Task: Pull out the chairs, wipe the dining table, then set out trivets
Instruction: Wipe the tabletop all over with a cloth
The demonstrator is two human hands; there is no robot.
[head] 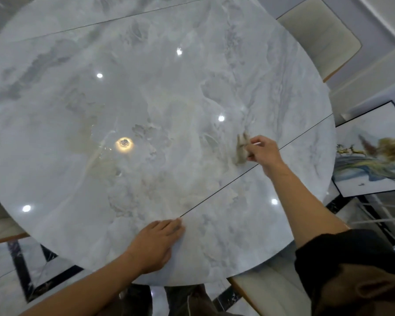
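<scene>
We note our right hand (pixel 263 151) gripping a blurred cloth (pixel 242 148) on the marble tabletop (pixel 146 99); left hand (pixel 156 242) rests flat, fingers straight.

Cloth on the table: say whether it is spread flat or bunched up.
Bunched up. The cloth is a narrow crumpled wad gripped by the right hand on the table; blur hides its folds.
</scene>
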